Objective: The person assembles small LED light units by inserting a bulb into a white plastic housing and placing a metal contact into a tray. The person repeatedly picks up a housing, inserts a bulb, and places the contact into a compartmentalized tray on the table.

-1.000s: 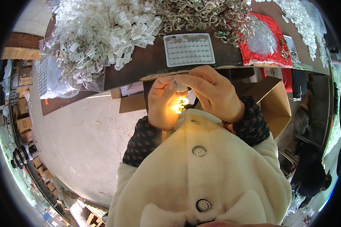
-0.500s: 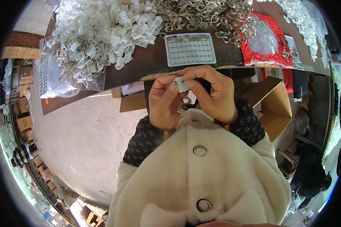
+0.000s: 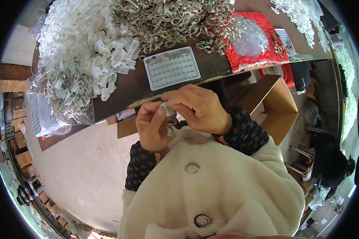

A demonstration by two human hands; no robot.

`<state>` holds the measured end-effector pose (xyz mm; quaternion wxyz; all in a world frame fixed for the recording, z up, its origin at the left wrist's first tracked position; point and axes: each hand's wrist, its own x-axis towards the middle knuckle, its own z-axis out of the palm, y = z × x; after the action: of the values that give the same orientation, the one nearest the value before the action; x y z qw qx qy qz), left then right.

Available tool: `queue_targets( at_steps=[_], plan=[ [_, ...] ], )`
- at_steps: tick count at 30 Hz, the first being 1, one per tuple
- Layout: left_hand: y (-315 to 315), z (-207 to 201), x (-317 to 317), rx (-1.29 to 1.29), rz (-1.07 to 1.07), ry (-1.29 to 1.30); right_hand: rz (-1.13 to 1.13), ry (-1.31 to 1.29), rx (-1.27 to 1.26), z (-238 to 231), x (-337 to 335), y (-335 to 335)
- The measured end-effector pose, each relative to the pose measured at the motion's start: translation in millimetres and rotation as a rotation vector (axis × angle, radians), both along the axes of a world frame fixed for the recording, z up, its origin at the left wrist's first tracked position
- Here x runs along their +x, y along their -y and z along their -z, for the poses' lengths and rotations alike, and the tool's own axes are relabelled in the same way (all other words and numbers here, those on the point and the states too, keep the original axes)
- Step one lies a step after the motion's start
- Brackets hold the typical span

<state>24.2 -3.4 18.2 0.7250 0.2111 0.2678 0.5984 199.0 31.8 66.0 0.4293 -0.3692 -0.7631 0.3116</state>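
Just off the table's front edge, a small white plastic case point(image 3: 166, 109) sits between my two hands. My left hand point(image 3: 151, 127) pinches it between thumb and fingertips. From the other side the closed thumb and fingers of my right hand point(image 3: 199, 108) press on it, covering part of it. What looks like a small coil of thin wire point(image 3: 170, 130) hangs beneath the case, partly hidden. Beyond my hands a white tray point(image 3: 174, 86) with rows of round pockets rests on the table; a few dull, coin-like discs point(image 3: 159, 59) lie in its far rows.
A large heap of white plastic cases point(image 3: 83, 44) covers the table's left side. Bundles of wire coils point(image 3: 167, 20) lie at the back. Clear material sits on a red cloth point(image 3: 243, 63) to the right. Below stands an open cardboard box point(image 3: 281, 107); a person point(image 3: 331, 163) is at far right.
The view has shifted, so table and hands appear further left. The white case has turned and now shows more edge-on, and my right fingers have closed further over it.
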Motion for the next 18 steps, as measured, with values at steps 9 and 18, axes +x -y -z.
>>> queue_targets(
  at_steps=[9,18],
  plan=[
    [-14.9,-0.3,0.9,-0.153,0.173,0.099,0.621,0.314,0.148,27.4,68.5,-80.6],
    [-20.0,1.3,-2.5,-0.132,0.231,0.142,0.574,0.515,0.275,34.3,80.5,-94.8]
  ],
)
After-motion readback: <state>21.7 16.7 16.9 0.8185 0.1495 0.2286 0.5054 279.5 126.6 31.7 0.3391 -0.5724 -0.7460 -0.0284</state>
